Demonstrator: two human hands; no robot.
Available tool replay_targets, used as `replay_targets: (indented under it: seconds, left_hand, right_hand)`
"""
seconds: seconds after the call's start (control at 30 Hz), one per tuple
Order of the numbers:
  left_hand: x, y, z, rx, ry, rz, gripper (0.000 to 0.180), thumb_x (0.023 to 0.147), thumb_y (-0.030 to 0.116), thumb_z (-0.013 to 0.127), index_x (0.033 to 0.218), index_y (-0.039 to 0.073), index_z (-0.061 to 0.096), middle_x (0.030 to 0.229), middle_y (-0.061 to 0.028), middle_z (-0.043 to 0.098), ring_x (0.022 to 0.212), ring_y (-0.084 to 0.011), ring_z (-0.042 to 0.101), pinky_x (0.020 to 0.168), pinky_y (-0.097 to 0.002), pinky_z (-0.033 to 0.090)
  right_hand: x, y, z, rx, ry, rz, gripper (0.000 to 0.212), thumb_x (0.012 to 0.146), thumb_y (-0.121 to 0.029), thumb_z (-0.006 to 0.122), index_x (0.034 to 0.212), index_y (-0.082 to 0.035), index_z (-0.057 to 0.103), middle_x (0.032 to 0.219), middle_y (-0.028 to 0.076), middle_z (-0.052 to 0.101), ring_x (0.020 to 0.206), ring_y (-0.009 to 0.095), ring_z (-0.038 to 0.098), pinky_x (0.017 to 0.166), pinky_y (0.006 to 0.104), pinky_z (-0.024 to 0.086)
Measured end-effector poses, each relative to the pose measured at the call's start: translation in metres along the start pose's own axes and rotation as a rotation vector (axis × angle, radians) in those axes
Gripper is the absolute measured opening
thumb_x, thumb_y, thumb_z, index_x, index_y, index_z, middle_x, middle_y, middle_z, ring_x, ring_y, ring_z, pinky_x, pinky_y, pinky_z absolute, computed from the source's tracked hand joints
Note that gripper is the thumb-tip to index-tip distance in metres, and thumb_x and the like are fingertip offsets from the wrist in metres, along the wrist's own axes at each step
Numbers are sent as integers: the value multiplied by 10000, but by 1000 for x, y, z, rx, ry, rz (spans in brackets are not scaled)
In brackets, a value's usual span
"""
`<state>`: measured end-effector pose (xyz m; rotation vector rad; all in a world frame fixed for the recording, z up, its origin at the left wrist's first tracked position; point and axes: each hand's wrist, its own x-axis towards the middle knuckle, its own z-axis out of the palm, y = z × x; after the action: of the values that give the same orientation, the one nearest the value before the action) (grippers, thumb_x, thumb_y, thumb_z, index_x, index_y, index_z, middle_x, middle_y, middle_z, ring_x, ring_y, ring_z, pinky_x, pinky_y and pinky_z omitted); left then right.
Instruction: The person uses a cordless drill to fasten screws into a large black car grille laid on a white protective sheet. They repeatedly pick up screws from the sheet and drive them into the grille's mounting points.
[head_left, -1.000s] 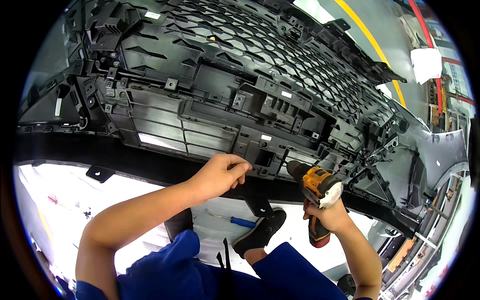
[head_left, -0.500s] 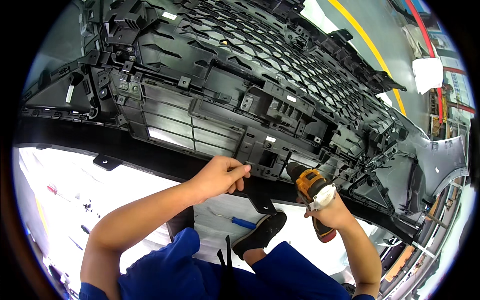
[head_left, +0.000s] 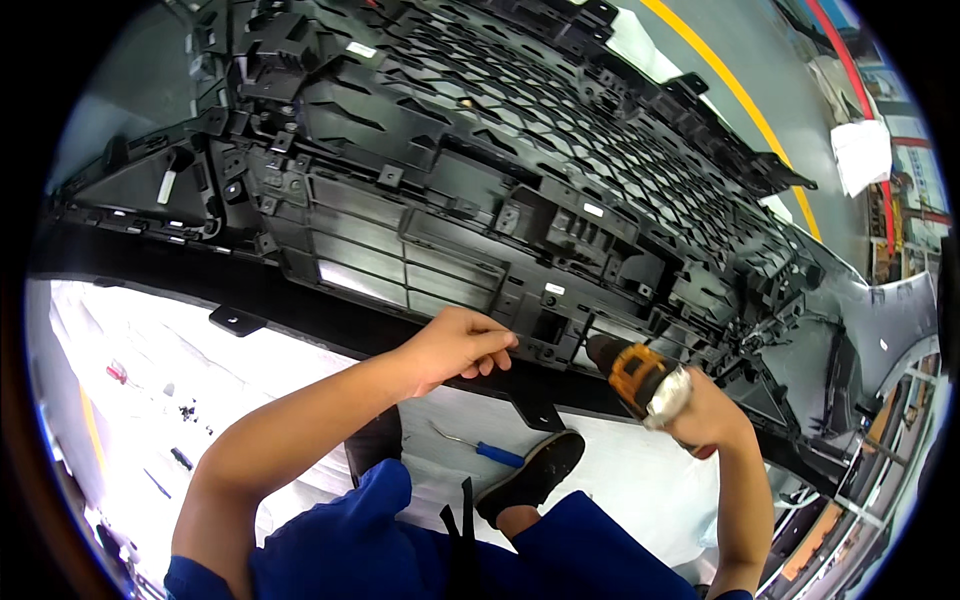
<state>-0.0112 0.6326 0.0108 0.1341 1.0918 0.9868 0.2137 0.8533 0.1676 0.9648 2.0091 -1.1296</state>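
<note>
My left hand (head_left: 462, 352) hovers over the lower edge of a large black car bumper (head_left: 180, 268), thumb and fingers pinched together. Anything between those fingertips is too small to make out. Wrapped in my right hand (head_left: 712, 412) is a yellow-and-black cordless drill (head_left: 636, 372), with pale wrapping at its rear. Its nose points up and left toward the bumper's lower middle, near a square opening (head_left: 548, 326); whether the tip touches anything is hidden. Slats and a honeycomb grille (head_left: 600, 150) span the bumper above my hands.
A screwdriver with a blue handle (head_left: 498, 455) lies beside my dark shoe (head_left: 535, 470) on the white sheet (head_left: 310, 370). Small dark parts (head_left: 190, 410) and a red-handled tool (head_left: 117, 372) lie at left. Metal racking (head_left: 850, 505) stands at lower right.
The view has shifted slightly, so the bumper appears further right and down. My right hand has turned the drill, which leans more sideways. My left hand keeps its pinch over the bumper's edge.
</note>
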Motion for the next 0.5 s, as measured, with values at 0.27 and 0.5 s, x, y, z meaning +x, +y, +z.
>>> replay_targets:
  seconds: [0.27, 0.5]
  left_hand:
    - [1, -11, -9, -200, 1, 72, 268, 991, 119, 610, 1192, -52, 660, 1000, -109, 688, 801, -121, 584, 642, -236, 456]
    - [0, -4, -3, -362, 88, 42, 211, 989, 135, 625, 1146, -2, 657, 1046, -90, 696, 858, -125, 595, 694, -245, 449]
  right_hand:
    - [-21, 0, 38, 219, -144, -382, 365, 690, -78, 801, 1039, -6, 718, 984, 129, 724, 861, 285, 699, 834, 358, 556]
    - [-10, -3, 61, 336, -114, -320, 320, 792, -87, 778, 1101, -57, 700, 938, 91, 712, 828, 204, 699, 749, 324, 566]
